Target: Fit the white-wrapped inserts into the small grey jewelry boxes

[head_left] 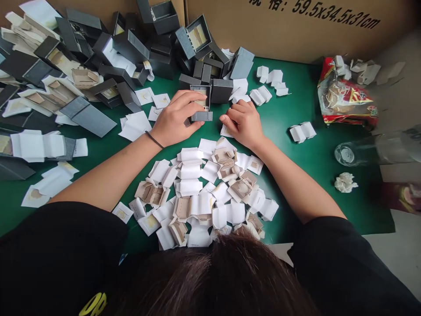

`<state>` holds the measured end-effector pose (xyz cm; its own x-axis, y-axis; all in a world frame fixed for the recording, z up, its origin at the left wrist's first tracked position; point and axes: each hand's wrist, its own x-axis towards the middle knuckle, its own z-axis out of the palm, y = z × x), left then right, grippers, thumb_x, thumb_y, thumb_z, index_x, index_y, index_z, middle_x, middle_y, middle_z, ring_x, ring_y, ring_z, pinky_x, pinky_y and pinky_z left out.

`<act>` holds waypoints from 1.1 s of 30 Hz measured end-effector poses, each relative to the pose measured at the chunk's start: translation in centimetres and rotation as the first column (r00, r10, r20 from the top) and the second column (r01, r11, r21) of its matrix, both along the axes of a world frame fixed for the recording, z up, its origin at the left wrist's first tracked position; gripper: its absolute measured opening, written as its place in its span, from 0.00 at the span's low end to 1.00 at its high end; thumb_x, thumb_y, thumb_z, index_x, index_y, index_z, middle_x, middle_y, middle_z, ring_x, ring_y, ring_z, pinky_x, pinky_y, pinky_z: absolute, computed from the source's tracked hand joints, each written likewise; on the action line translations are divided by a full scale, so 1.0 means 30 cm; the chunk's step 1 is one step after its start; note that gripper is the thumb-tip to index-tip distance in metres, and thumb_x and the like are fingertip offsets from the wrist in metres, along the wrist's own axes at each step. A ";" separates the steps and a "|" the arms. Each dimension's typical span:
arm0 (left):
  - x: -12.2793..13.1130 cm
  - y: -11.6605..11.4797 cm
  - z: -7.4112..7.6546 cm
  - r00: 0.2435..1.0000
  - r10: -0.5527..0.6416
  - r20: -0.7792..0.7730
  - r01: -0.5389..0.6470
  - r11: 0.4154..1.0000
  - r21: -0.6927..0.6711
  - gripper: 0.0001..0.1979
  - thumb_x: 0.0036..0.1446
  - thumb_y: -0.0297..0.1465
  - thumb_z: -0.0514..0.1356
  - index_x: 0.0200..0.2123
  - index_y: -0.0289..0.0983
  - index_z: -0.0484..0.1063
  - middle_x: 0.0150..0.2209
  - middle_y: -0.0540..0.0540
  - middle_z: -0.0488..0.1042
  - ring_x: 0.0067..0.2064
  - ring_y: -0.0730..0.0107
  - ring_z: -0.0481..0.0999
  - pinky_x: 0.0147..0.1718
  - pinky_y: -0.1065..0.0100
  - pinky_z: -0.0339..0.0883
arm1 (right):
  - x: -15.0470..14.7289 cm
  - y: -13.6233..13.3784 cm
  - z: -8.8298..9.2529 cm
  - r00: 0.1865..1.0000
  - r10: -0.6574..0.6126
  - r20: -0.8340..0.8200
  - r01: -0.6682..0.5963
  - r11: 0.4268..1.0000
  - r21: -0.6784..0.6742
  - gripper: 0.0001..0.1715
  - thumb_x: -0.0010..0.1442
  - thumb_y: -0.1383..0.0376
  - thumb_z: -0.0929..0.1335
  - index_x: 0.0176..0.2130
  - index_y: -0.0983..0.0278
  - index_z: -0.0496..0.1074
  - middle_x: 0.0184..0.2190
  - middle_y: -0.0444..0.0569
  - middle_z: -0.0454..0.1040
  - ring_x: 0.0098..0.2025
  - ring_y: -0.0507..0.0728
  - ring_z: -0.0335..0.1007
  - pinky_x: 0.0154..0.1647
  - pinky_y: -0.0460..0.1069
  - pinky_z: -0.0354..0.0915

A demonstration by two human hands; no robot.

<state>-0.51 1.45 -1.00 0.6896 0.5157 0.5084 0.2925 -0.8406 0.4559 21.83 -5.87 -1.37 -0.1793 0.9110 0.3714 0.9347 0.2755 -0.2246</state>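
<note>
Card inserts [191, 188]: white and tan, heaped on green table [296, 184], nearest body
Right hand [244, 122]: fingers curled inward by white paper; cannot tell if gripping anything
Left hand [177, 116]: thumb and fingers grasping small box
Small box [203, 116]: grey, open, between hands, beyond heap
Dark boxes [130, 46]: piled behind, mostly left
Carton [263, 33]: brown, printed, farthest

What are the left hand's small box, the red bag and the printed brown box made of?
Small box: probably stiff cardboard; matte grey covering, finely streaked.
Red bag: likely plastic film; glossy, partly see-through.
Printed brown box: apparently cardboard; plain, dull tan surface.
</note>
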 end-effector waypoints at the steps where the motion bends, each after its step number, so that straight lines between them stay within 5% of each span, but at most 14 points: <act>1: 0.001 0.002 0.000 1.000 0.000 -0.001 0.000 1.000 0.004 0.15 0.56 0.42 0.58 0.41 0.39 0.74 0.55 0.42 0.69 0.61 0.55 0.66 0.60 0.49 0.66 | 0.000 0.001 -0.004 1.000 0.021 -0.021 -0.021 1.000 0.014 0.36 0.66 0.44 0.47 0.23 0.65 0.58 0.22 0.49 0.60 0.35 0.54 0.62 0.44 0.52 0.59; 6: -0.001 0.003 -0.008 0.999 0.039 0.036 -0.039 0.999 -0.006 0.19 0.53 0.48 0.60 0.36 0.37 0.76 0.51 0.38 0.70 0.59 0.52 0.66 0.53 0.52 0.71 | -0.002 0.000 -0.019 0.991 0.068 -0.115 -0.059 0.995 0.077 0.37 0.66 0.44 0.47 0.20 0.65 0.53 0.18 0.46 0.51 0.28 0.51 0.56 0.40 0.49 0.58; 13: -0.004 -0.020 0.020 0.998 -0.013 0.055 0.014 0.999 -0.031 0.19 0.48 0.50 0.64 0.33 0.40 0.76 0.56 0.42 0.67 0.69 0.53 0.53 0.67 0.51 0.59 | 0.006 0.006 -0.028 0.993 0.030 -0.117 -0.015 0.992 0.125 0.34 0.66 0.45 0.52 0.23 0.65 0.59 0.20 0.46 0.57 0.30 0.51 0.58 0.44 0.51 0.59; 19: -0.006 -0.017 0.017 0.991 -0.071 0.118 0.088 0.985 -0.151 0.24 0.53 0.53 0.57 0.38 0.38 0.73 0.59 0.41 0.66 0.65 0.58 0.62 0.65 0.56 0.63 | 0.010 0.005 -0.026 0.987 0.121 -0.109 -0.105 0.984 0.140 0.27 0.68 0.51 0.53 0.39 0.64 0.70 0.31 0.50 0.66 0.39 0.54 0.64 0.46 0.54 0.63; 25: -0.003 -0.023 0.028 0.959 0.016 0.283 0.086 0.935 -0.343 0.23 0.49 0.52 0.62 0.31 0.37 0.68 0.56 0.43 0.66 0.59 0.60 0.67 0.55 0.57 0.72 | 0.004 -0.005 -0.008 0.960 0.205 -0.189 -0.167 0.966 0.198 0.24 0.70 0.59 0.50 0.53 0.60 0.67 0.40 0.52 0.67 0.46 0.54 0.67 0.48 0.55 0.68; 28: 0.009 -0.025 0.042 0.903 0.058 0.426 0.211 0.803 -0.557 0.23 0.46 0.50 0.66 0.29 0.37 0.65 0.56 0.47 0.64 0.59 0.58 0.66 0.52 0.54 0.75 | 0.002 -0.009 0.004 0.952 0.172 -0.255 -0.121 0.971 0.206 0.24 0.69 0.57 0.52 0.58 0.58 0.62 0.47 0.53 0.67 0.51 0.54 0.67 0.52 0.54 0.69; 31: 0.020 -0.036 0.059 0.873 0.102 0.477 0.356 0.534 -0.767 0.24 0.46 0.49 0.66 0.32 0.37 0.63 0.62 0.50 0.58 0.59 0.55 0.65 0.48 0.49 0.77 | 0.011 -0.004 -0.004 0.934 0.136 -0.330 -0.072 0.978 0.198 0.25 0.68 0.55 0.54 0.60 0.56 0.59 0.48 0.52 0.68 0.51 0.54 0.68 0.52 0.53 0.71; 33: 0.025 -0.051 0.067 0.868 0.097 0.488 0.414 0.404 -0.816 0.23 0.49 0.48 0.64 0.35 0.37 0.62 0.66 0.52 0.53 0.63 0.53 0.61 0.50 0.47 0.76 | 0.022 0.002 -0.017 0.921 0.100 -0.376 -0.037 0.984 0.173 0.24 0.68 0.53 0.55 0.59 0.57 0.60 0.45 0.51 0.69 0.49 0.53 0.69 0.51 0.52 0.71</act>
